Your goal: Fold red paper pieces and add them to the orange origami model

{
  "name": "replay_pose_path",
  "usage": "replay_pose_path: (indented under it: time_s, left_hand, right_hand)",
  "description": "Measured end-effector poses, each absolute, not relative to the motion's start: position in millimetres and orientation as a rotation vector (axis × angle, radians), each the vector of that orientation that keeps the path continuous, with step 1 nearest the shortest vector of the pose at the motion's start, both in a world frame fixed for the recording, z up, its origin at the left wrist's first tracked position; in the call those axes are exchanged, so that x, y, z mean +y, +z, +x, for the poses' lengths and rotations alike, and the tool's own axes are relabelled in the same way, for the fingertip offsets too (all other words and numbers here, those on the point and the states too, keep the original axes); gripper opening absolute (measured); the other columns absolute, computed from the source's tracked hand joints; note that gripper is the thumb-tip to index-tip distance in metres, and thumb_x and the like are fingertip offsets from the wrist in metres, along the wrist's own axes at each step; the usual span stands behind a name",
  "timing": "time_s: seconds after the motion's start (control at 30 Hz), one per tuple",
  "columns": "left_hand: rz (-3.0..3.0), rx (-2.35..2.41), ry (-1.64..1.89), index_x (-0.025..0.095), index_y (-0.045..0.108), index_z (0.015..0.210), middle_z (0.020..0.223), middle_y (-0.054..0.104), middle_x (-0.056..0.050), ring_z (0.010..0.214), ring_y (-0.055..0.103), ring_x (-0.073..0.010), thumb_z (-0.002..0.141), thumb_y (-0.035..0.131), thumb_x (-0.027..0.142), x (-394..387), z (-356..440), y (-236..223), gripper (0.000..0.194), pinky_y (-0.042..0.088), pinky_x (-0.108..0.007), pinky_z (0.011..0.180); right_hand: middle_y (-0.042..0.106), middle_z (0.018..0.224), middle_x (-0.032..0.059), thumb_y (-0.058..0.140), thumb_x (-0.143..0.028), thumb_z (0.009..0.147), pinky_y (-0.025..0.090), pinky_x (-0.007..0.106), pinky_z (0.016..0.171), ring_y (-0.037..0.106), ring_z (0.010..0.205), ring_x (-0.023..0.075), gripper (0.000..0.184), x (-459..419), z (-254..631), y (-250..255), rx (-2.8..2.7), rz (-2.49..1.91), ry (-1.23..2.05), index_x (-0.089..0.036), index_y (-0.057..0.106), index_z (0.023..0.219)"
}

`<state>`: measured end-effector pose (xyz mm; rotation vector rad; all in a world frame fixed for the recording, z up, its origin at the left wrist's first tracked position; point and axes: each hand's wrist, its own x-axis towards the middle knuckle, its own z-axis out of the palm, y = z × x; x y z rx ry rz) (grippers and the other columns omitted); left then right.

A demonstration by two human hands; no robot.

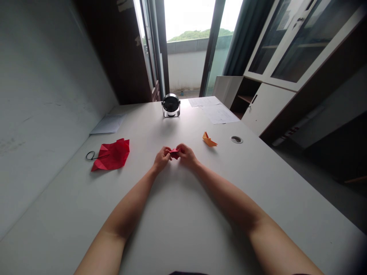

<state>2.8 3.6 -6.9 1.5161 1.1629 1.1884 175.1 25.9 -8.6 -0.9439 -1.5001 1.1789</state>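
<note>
A small folded piece of red paper [174, 153] is between my two hands, just over the middle of the white table. My left hand [163, 157] pinches its left side, and my right hand [185, 153] grips the right side. The fingers cover much of the paper, so its full shape is hidden. Off to the right lies an orange folded paper boat [209, 140]. At the left, a creased red sheet [113, 154] rests on the table with a thin black loop [90, 155] by its edge.
Behind my hands stands a small round fan-like device [171, 105] on a silver stand. Printed papers [219, 114] lie at the back right, and more white paper [108, 123] at the back left. A round cable hole [236, 139] is set into the white table [177, 221].
</note>
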Motion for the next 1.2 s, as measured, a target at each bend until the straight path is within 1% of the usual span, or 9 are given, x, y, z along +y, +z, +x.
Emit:
replay_pose_path:
  time_s: [0.13,0.27,0.4,0.53,0.67,0.83,0.93,1.0,1.2]
  left_hand:
    - [1.386,0.945,1.249,0.018,0.056,0.099,0.081,0.071,-0.004,0.071,0.068,-0.0161,0.081,0.059,0.022,8,0,-8,0.019,0.052,-0.029,0.067]
    - [1.349,0.903,1.298,0.017,0.063,0.096,0.088,0.070,-0.005,0.076,0.068,-0.0169,0.078,0.063,0.021,9,-5,-7,0.018,0.054,-0.031,0.071]
    - [1.335,0.893,1.320,0.016,0.067,0.093,0.090,0.068,-0.005,0.078,0.066,-0.0172,0.075,0.063,0.020,7,-8,-5,0.018,0.054,-0.032,0.072]
    - [1.375,0.938,1.287,0.016,0.067,0.092,0.090,0.069,-0.005,0.076,0.065,-0.0154,0.080,0.062,0.027,4,-7,-1,0.018,0.054,-0.032,0.075]
    - [1.401,0.996,1.277,0.016,0.063,0.098,0.091,0.068,-0.006,0.078,0.063,-0.0148,0.081,0.067,0.035,3,-4,1,0.025,0.053,-0.030,0.071]
    - [1.409,1.035,1.294,0.019,0.058,0.109,0.082,0.064,-0.001,0.067,0.059,-0.0106,0.081,0.068,0.035,4,-4,-1,0.034,0.051,-0.026,0.067]
    - [1.416,1.026,1.324,0.019,0.058,0.111,0.083,0.062,-0.001,0.068,0.059,-0.0104,0.081,0.069,0.035,5,-4,-2,0.035,0.050,-0.024,0.066]
    - [1.420,1.041,1.338,0.019,0.058,0.111,0.084,0.062,-0.001,0.069,0.059,-0.0105,0.081,0.069,0.037,5,-4,-2,0.036,0.050,-0.024,0.066]
    - [1.420,1.075,1.351,0.019,0.059,0.111,0.084,0.065,-0.002,0.071,0.062,-0.0124,0.081,0.069,0.039,7,-4,-5,0.038,0.050,-0.026,0.067]
  right_hand:
    - [0.063,0.067,-0.0020,0.062,-0.027,0.072,0.046,0.028,0.062,0.057,0.062,0.0141,0.016,28,178,-4,-1.422,-0.821,1.292,-0.020,0.061,0.087]
    - [0.065,0.070,-0.0008,0.063,-0.024,0.070,0.047,0.029,0.066,0.058,0.064,0.0135,0.017,26,182,2,-1.334,-0.767,1.406,-0.019,0.063,0.086]
    - [0.067,0.073,0.0010,0.062,-0.022,0.069,0.048,0.029,0.068,0.061,0.068,0.0141,0.015,24,183,5,-1.280,-0.742,1.477,-0.017,0.064,0.083]
    - [0.067,0.072,0.0012,0.059,-0.023,0.069,0.049,0.029,0.067,0.061,0.067,0.0146,0.013,24,182,4,-1.295,-0.761,1.476,-0.017,0.063,0.080]
    - [0.066,0.070,0.0015,0.058,-0.024,0.069,0.049,0.029,0.065,0.060,0.065,0.0147,0.011,24,183,4,-1.339,-0.781,1.445,-0.018,0.061,0.077]
    - [0.068,0.075,0.0025,0.062,-0.032,0.075,0.051,0.031,0.069,0.063,0.070,0.0163,0.017,25,184,2,-1.349,-0.769,1.452,-0.018,0.060,0.086]
    - [0.067,0.073,-0.0001,0.069,-0.038,0.075,0.050,0.030,0.063,0.061,0.063,0.0145,0.032,29,181,-3,-1.361,-0.772,1.418,-0.020,0.059,0.099]
    - [0.066,0.071,-0.0011,0.071,-0.041,0.076,0.048,0.029,0.059,0.059,0.059,0.0137,0.037,31,179,-8,-1.386,-0.771,1.411,-0.019,0.058,0.104]
    - [0.066,0.070,0.0000,0.068,-0.049,0.079,0.045,0.026,0.054,0.055,0.056,0.0117,0.036,34,175,-16,-1.492,-0.836,1.312,-0.018,0.062,0.094]
